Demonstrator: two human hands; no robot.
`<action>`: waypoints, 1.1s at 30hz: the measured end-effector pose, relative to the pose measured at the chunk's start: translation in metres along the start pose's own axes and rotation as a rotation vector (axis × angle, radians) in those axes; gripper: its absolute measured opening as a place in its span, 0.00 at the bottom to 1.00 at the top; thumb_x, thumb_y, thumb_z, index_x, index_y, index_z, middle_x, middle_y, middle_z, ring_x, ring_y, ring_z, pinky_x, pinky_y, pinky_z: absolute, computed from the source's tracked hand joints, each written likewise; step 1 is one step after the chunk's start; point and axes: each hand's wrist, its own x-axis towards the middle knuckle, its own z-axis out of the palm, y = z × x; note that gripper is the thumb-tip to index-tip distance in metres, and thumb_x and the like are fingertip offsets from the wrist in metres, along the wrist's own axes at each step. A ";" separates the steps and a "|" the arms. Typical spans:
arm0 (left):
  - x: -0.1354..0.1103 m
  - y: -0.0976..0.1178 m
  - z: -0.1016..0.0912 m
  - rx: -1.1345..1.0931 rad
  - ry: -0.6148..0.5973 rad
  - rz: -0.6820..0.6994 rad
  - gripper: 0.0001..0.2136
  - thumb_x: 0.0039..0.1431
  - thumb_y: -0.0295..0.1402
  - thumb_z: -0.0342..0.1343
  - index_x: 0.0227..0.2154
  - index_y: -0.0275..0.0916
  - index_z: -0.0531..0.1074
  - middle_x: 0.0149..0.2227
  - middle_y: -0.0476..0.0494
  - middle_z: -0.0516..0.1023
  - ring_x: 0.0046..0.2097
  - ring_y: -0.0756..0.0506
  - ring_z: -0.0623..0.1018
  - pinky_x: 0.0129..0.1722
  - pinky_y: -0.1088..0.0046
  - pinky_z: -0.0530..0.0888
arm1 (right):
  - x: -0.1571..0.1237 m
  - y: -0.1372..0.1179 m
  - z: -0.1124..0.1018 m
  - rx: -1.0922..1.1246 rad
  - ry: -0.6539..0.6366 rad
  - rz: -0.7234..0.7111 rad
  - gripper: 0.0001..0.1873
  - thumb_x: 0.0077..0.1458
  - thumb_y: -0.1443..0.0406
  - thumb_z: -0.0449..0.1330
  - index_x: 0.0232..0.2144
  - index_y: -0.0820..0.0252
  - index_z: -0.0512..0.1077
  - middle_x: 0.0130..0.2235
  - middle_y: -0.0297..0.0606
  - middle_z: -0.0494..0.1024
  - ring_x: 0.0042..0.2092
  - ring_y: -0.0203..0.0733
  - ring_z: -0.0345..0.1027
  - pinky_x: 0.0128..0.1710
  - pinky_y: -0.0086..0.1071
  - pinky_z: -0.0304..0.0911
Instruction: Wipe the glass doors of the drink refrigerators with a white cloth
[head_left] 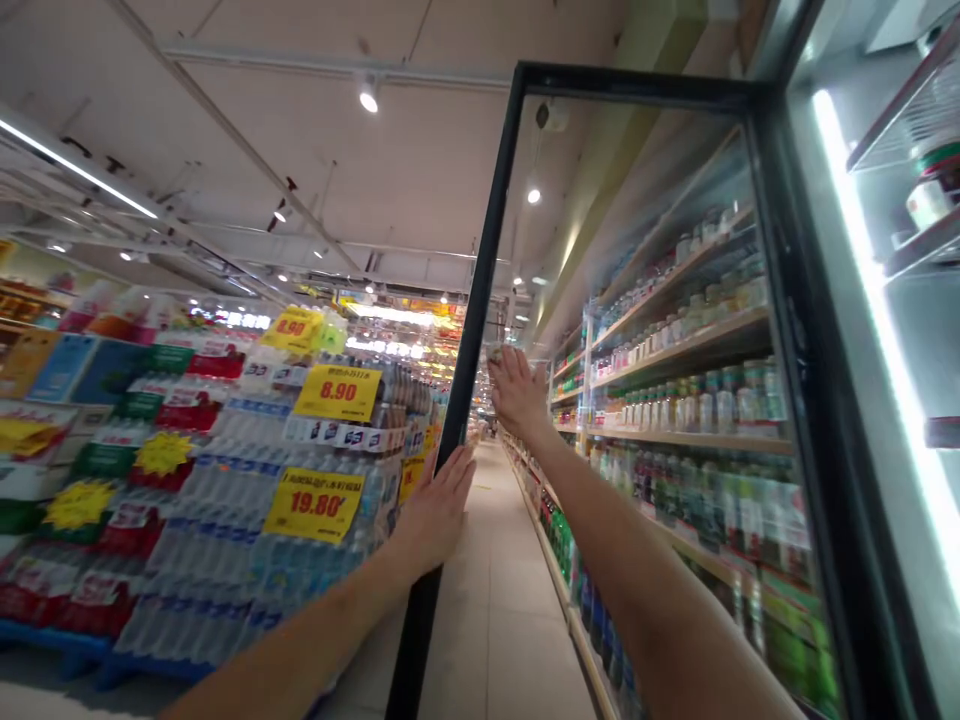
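Two hands on an open glass door (645,330)

The door stands open across the right half of the view, its black frame (478,300) leaning with the tilt of the camera. The right hand (520,395) reaches to the pane near that frame's free edge, fingers loosely extended, with a small pale thing (495,352) at the fingertips (perhaps a cloth, though blur hides what it is). Whether the fingers pinch it or just press it, I cannot tell. Lower down, the left hand (439,510) lies over the frame, fingers nearly straight and close together; whether it grips, I cannot tell.

The step in hand looks like working on the glass with one hand while the other steadies the door. As I judge it, the next move calls for a firm left hand and light, even pressure from the right.

Through the pane, shelves (675,440) of drinks run back along the aisle floor (517,600). To the left rise stacked water bottles (240,460) with yellow price signs (315,503); at far right glows a light strip (870,240).
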 end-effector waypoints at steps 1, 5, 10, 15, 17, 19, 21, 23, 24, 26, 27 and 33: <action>0.004 -0.001 -0.001 -0.002 0.001 -0.012 0.28 0.55 0.36 0.46 0.59 0.33 0.55 0.64 0.40 0.51 0.64 0.43 0.53 0.63 0.55 0.46 | -0.010 -0.001 0.004 0.000 -0.006 -0.038 0.24 0.58 0.65 0.47 0.57 0.55 0.60 0.65 0.40 0.49 0.65 0.51 0.38 0.59 0.58 0.37; 0.023 0.001 -0.005 -0.018 0.000 -0.059 0.28 0.55 0.34 0.46 0.60 0.32 0.53 0.64 0.39 0.50 0.65 0.43 0.52 0.63 0.56 0.46 | -0.055 0.016 0.012 -0.019 -0.048 -0.263 0.23 0.59 0.63 0.47 0.56 0.50 0.60 0.65 0.35 0.49 0.65 0.46 0.38 0.60 0.54 0.35; 0.046 0.016 -0.004 -0.064 0.015 -0.112 0.27 0.57 0.35 0.45 0.59 0.33 0.54 0.64 0.39 0.50 0.64 0.42 0.53 0.62 0.54 0.47 | -0.062 0.081 -0.010 -0.069 0.086 0.179 0.24 0.58 0.65 0.46 0.57 0.54 0.61 0.64 0.43 0.50 0.64 0.52 0.42 0.58 0.58 0.37; 0.053 0.024 0.004 -0.033 0.043 -0.113 0.26 0.58 0.36 0.45 0.59 0.31 0.55 0.63 0.35 0.52 0.64 0.40 0.55 0.62 0.54 0.49 | -0.070 0.075 -0.015 -0.071 0.070 0.214 0.24 0.57 0.65 0.47 0.57 0.55 0.61 0.65 0.43 0.50 0.65 0.52 0.40 0.59 0.57 0.38; 0.051 0.024 0.010 0.000 0.068 -0.113 0.26 0.58 0.36 0.43 0.59 0.29 0.55 0.63 0.33 0.52 0.64 0.40 0.54 0.62 0.54 0.50 | -0.077 0.050 -0.005 -0.051 0.005 0.009 0.24 0.57 0.64 0.48 0.56 0.52 0.61 0.65 0.39 0.50 0.65 0.50 0.38 0.60 0.55 0.36; 0.048 0.023 0.016 0.022 0.070 -0.089 0.27 0.59 0.37 0.43 0.59 0.27 0.54 0.63 0.32 0.51 0.64 0.39 0.54 0.62 0.54 0.50 | -0.080 0.031 0.004 -0.032 -0.064 -0.207 0.23 0.58 0.63 0.48 0.56 0.50 0.61 0.65 0.36 0.50 0.65 0.48 0.38 0.61 0.54 0.36; 0.046 0.021 0.019 0.026 0.062 -0.072 0.27 0.59 0.37 0.43 0.59 0.26 0.54 0.63 0.31 0.51 0.64 0.39 0.53 0.62 0.54 0.50 | -0.080 0.028 0.007 -0.030 -0.099 -0.291 0.23 0.58 0.63 0.48 0.56 0.48 0.61 0.65 0.34 0.50 0.65 0.46 0.38 0.60 0.54 0.36; 0.045 0.019 0.018 0.015 0.049 -0.062 0.28 0.59 0.38 0.43 0.59 0.27 0.54 0.63 0.32 0.51 0.64 0.39 0.54 0.62 0.55 0.50 | -0.083 0.047 0.001 -0.058 -0.088 -0.184 0.23 0.58 0.64 0.48 0.56 0.49 0.60 0.65 0.36 0.49 0.65 0.47 0.39 0.60 0.55 0.37; 0.046 0.019 0.017 0.008 0.044 -0.062 0.28 0.59 0.38 0.43 0.59 0.27 0.53 0.63 0.32 0.50 0.64 0.39 0.54 0.62 0.55 0.50 | -0.086 0.064 -0.005 -0.082 -0.066 -0.072 0.24 0.58 0.64 0.48 0.57 0.50 0.60 0.65 0.38 0.49 0.65 0.48 0.39 0.60 0.56 0.38; 0.047 0.020 0.015 -0.004 0.032 -0.068 0.28 0.59 0.38 0.44 0.59 0.27 0.54 0.63 0.32 0.51 0.64 0.39 0.54 0.62 0.55 0.50 | -0.098 0.104 -0.020 -0.139 0.000 0.203 0.25 0.58 0.65 0.47 0.58 0.52 0.59 0.65 0.42 0.48 0.65 0.50 0.40 0.59 0.57 0.40; 0.047 0.021 0.014 -0.009 0.027 -0.072 0.28 0.59 0.38 0.44 0.59 0.27 0.54 0.63 0.32 0.51 0.64 0.39 0.54 0.62 0.55 0.50 | -0.107 0.125 -0.028 -0.164 0.034 0.333 0.25 0.58 0.65 0.46 0.59 0.53 0.58 0.65 0.44 0.48 0.64 0.51 0.41 0.58 0.58 0.42; 0.049 0.032 0.019 0.018 0.066 -0.148 0.30 0.58 0.40 0.44 0.59 0.24 0.53 0.63 0.29 0.51 0.64 0.37 0.54 0.61 0.54 0.50 | -0.153 0.167 -0.038 -0.278 0.147 0.587 0.25 0.59 0.63 0.43 0.58 0.60 0.59 0.63 0.53 0.51 0.63 0.56 0.45 0.56 0.57 0.47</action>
